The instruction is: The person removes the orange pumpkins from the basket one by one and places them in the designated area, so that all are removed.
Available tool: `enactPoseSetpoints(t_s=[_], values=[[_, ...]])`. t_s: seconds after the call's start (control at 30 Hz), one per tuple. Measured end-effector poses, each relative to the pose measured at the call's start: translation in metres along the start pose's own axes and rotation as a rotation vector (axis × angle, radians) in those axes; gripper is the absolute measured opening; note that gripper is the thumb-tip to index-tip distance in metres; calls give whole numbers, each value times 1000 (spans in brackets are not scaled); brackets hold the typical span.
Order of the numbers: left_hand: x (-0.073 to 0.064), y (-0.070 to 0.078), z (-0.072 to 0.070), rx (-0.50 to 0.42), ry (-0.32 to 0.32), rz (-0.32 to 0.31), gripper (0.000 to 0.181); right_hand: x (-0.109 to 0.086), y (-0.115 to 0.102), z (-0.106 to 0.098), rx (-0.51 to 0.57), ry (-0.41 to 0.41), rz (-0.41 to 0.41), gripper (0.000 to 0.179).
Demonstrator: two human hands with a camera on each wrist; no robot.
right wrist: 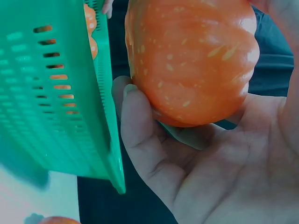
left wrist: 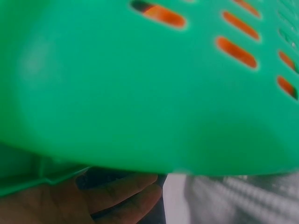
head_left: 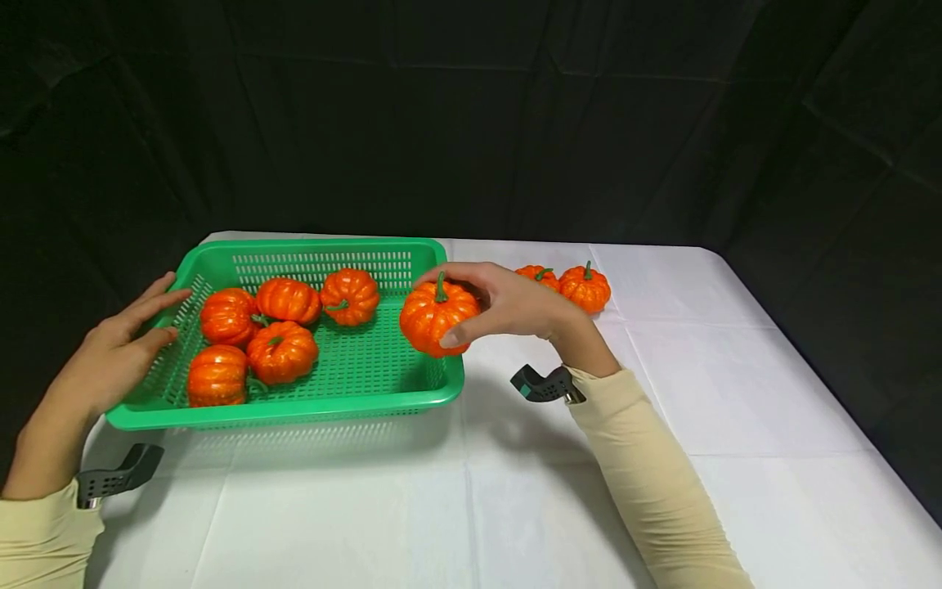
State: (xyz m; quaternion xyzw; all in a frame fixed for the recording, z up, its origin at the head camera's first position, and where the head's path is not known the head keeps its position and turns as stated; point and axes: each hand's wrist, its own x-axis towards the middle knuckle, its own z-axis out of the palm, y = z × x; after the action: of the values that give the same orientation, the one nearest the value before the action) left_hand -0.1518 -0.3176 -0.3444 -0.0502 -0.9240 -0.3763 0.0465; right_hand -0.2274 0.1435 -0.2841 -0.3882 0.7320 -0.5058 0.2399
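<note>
My right hand grips a small orange pumpkin with a green stem, thumb at the near side and fingers round the far side. It holds the pumpkin over the right end of a green plastic basket. In the right wrist view, the pumpkin's speckled skin shows close up beside the basket wall. At the basket's left end, my left hand rests on the rim, thumb and forefinger reaching over it. Fingers show below the rim in the left wrist view. Several pumpkins lie inside, mostly toward the left.
Two more pumpkins lie on the white-covered table beyond my right wrist: one in plain sight, the other partly hidden by the hand. A black cloth hangs behind the table and along its sides.
</note>
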Motion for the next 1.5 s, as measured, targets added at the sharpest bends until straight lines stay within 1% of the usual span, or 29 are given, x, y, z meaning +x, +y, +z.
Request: enactPoseSetpoints(t_s=[0.33,0.43,0.63,0.77,0.9,1.1,1.2,1.33,1.5], values=[[0,1,-1,3,-2,0,51,-21,7,-11,16,46,70,55],[0,0,-1,-1,0,0,51,-25,9,-13,28,46,78,55],[0,-1,0,0,-4,5,51,-32,16,-18,46,46,66,52],[1,-1,-1,7,-4,10,51,-38,20,-24,22,67,77,56],[2,-2,-1,12,-4,10,51,-43,24,-29,-9,97,106,59],[1,-2,-1,13,-5,6,52,-49,31,-33,-3,139,178,62],[1,-1,-2,15,-5,5,52,-50,37,-32,-3,143,213,64],[0,-1,-2,16,-6,-1,52,-51,48,-30,-70,150,247,65],[1,0,-1,14,-11,0,52,-51,64,-31,-162,178,259,66]])
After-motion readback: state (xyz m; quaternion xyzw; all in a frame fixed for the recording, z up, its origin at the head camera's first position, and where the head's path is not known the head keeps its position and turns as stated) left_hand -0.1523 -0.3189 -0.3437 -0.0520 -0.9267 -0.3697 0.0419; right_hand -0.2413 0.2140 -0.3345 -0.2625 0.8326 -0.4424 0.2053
